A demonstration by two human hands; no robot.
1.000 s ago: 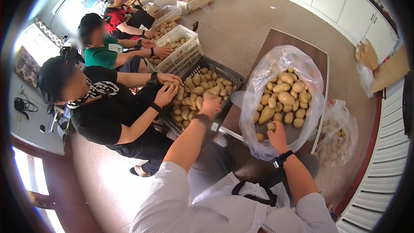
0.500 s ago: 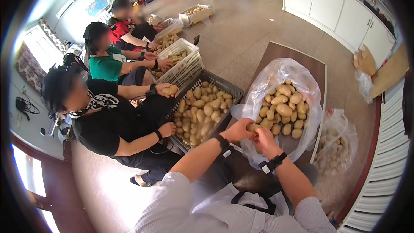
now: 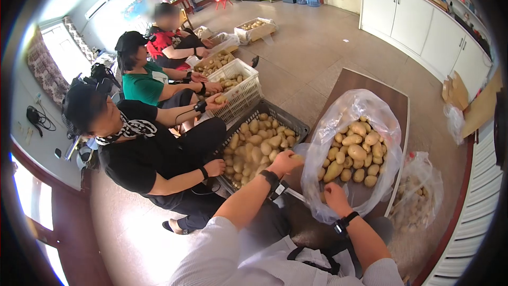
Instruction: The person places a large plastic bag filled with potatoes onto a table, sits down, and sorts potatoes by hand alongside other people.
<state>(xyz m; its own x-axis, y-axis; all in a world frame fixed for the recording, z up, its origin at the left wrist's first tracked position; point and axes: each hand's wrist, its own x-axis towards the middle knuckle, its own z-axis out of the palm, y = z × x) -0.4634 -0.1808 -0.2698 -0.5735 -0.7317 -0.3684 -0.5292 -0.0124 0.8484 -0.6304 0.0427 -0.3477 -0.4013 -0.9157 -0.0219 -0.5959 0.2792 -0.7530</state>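
My left hand (image 3: 286,163) is closed around a potato (image 3: 298,158), of which only a pale brown end shows past the fingertips. It hovers between the dark crate (image 3: 306,128) and the clear plastic bag (image 3: 317,119). Inside the bag's near side is my right hand (image 3: 335,198), its fingers curled down; what they hold, if anything, is hidden. Close beside those fingers, a potato (image 3: 322,197) shows through the plastic. An elongated potato (image 3: 333,171) lies just beyond the right hand, at the edge of the heap of potatoes (image 3: 357,152) in the bag.
The bag stands on a brown table (image 3: 346,85). A second bag of potatoes (image 3: 415,193) sits on the floor at right. On the left, a co-worker in black (image 3: 140,151) holds a potato (image 3: 220,99) by the dark crate. Two more people sit beyond, at a white crate (image 3: 248,92).
My hands, together on a potato before, have separated. The left has moved left toward the dark crate with a potato; the right has gone down into the bag. The view has shifted slightly.
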